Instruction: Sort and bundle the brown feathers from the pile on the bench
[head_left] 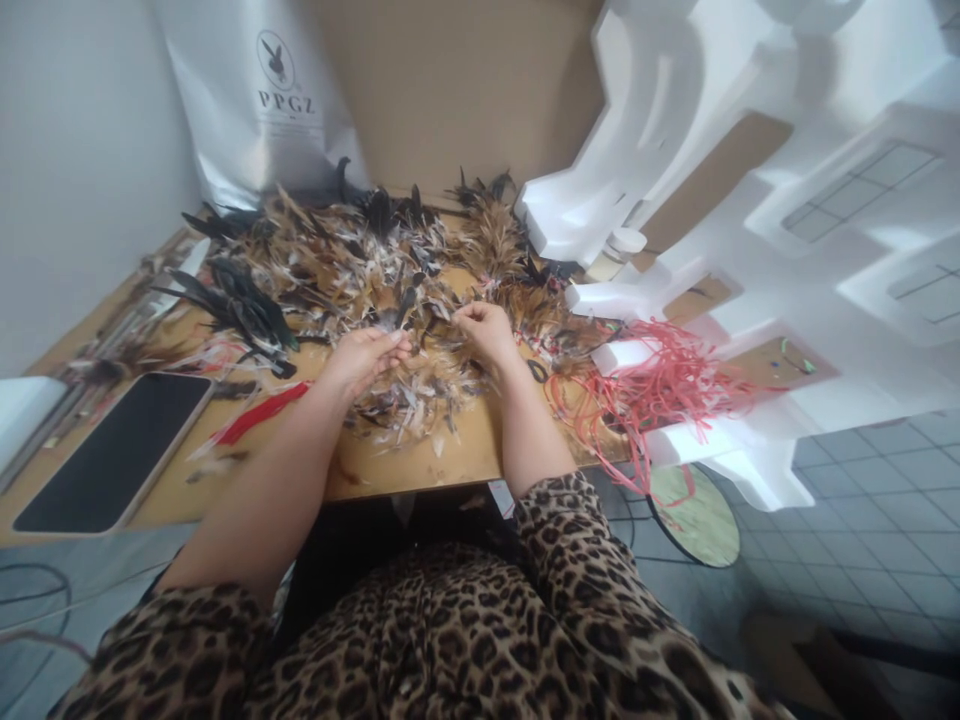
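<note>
My left hand is closed, thumb against curled fingers, over the middle of the table. A small dark feather stands up from its fingertips. To the right, my right hand is pinched at the edge of the brown feathers; what lies between its fingertips is too small to make out. Beyond both hands spreads a large heap of brown and tan feathers with dark tips. Pale, loose feathers lie below and between my hands. A bunch of long black feathers rests to the left.
A phone and a red strand bundle lie at the left. Tangled pink-red strips hang over white foam packing on the right, near a small white-capped jar. A silvery bag stands behind.
</note>
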